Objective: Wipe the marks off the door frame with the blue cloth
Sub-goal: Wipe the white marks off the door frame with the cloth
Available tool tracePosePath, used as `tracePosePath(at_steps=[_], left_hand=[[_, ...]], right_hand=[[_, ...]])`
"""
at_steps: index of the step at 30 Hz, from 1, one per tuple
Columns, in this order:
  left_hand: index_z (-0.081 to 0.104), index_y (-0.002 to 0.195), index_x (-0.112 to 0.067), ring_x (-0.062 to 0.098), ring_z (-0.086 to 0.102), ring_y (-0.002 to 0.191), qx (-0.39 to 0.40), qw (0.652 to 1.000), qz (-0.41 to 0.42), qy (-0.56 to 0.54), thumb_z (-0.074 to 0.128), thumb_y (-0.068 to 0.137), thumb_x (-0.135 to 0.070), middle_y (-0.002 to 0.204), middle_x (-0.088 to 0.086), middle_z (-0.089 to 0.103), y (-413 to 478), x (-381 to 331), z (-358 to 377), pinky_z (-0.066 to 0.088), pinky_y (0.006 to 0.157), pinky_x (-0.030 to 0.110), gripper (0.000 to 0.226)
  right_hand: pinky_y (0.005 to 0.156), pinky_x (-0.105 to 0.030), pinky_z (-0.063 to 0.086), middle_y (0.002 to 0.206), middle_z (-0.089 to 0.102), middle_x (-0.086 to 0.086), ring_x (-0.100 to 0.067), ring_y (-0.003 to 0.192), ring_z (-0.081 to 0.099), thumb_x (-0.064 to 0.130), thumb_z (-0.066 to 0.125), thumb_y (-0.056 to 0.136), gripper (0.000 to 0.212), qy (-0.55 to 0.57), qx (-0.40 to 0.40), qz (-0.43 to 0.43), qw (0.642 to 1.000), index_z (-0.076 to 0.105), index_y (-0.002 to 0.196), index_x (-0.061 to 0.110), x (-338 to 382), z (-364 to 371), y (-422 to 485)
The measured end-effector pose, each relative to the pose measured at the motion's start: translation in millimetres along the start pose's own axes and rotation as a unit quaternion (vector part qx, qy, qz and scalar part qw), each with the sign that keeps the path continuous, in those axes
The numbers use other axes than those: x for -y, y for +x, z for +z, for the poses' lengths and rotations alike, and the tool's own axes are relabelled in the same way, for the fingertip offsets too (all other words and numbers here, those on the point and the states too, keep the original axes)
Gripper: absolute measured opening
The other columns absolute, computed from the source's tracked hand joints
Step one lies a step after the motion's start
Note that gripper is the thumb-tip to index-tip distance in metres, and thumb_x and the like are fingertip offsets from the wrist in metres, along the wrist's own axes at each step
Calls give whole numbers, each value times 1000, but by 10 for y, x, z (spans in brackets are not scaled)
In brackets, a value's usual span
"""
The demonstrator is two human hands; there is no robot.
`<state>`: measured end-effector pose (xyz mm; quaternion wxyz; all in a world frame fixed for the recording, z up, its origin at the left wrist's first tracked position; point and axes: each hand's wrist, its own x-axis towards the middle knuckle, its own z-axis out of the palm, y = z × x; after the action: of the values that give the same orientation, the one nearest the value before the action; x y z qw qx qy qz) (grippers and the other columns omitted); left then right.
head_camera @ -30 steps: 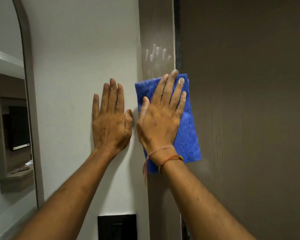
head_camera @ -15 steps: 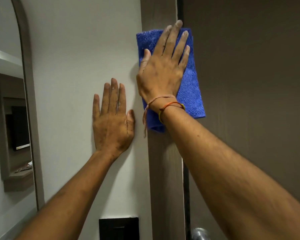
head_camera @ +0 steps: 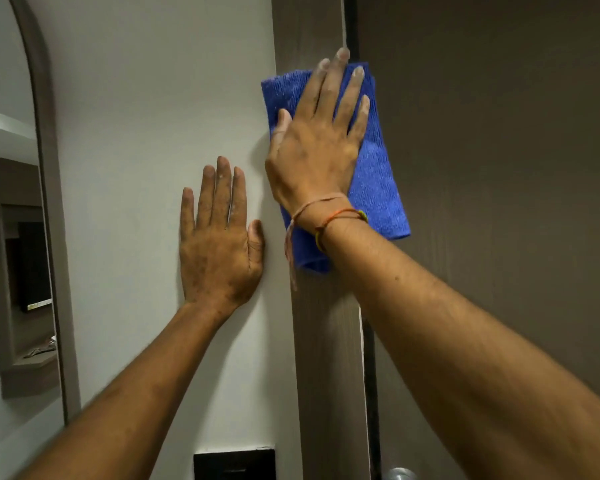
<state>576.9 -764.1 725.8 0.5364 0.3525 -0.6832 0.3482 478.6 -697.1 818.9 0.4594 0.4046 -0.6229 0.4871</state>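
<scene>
Fingers (head_camera: 340, 84) of the right hand (head_camera: 314, 157) lay spread flat, pinning the blue cloth (head_camera: 374, 174) across the door frame (head_camera: 326, 358) and onto the door (head_camera: 499, 168). Beside it, the left hand (head_camera: 219, 244) pressed open-palmed on the white wall (head_camera: 153, 98), near a mirror (head_camera: 11, 237); bare frame ran above and below.

text check | I can read no writing, label, brand or number anywhere in my head view | door frame (head_camera: 326, 358): bare wood grain | blue cloth (head_camera: 374, 181): no tag visible | black wall plate (head_camera: 234, 464): unmarked as far as I can tell
</scene>
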Motion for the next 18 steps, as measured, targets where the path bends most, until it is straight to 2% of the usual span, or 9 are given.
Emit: tracePosePath(at_steps=[3,8,10,14,18], left_hand=[[6,149,-9,24,1,147,2,1000,-2,2,25,92,-33,159,13,6,-3,-2,-13,3,120,45,65],[4,149,-10,25,1,147,7,1000,-1,-1,19,91,-32,159,13,6,-14,-24,-34,2,119,45,63],[2,149,-10,24,0,147,10,1000,-2,-2,18,91,-33,159,12,4,-12,-25,-32,2,120,45,64],[4,149,-10,24,1,147,8,1000,-4,-4,21,92,-35,159,13,5,-14,-3,-23,4,120,45,64],[6,149,-9,25,3,147,5,1000,5,1,23,91,-33,159,13,6,-3,9,-12,6,120,46,65]], right_hand=[[122,-47,3,160,0,-17,-35,147,-2,39,23,97,66,1,-5,-20,1000,2,148,2,-13,2,20],[122,-45,4,160,2,-15,-32,147,-2,36,26,96,65,-3,24,-68,997,3,149,4,-170,17,-748],[122,-44,1,160,1,-15,-32,147,-3,37,25,97,65,-10,34,-77,996,1,149,5,-213,17,-782],[121,-43,-2,160,-2,-16,-32,147,-5,38,25,97,67,-5,22,-94,995,1,148,3,-77,-38,-70],[121,-42,0,160,0,-15,-31,148,-3,39,23,97,66,5,4,-45,999,2,148,3,42,-52,401]])
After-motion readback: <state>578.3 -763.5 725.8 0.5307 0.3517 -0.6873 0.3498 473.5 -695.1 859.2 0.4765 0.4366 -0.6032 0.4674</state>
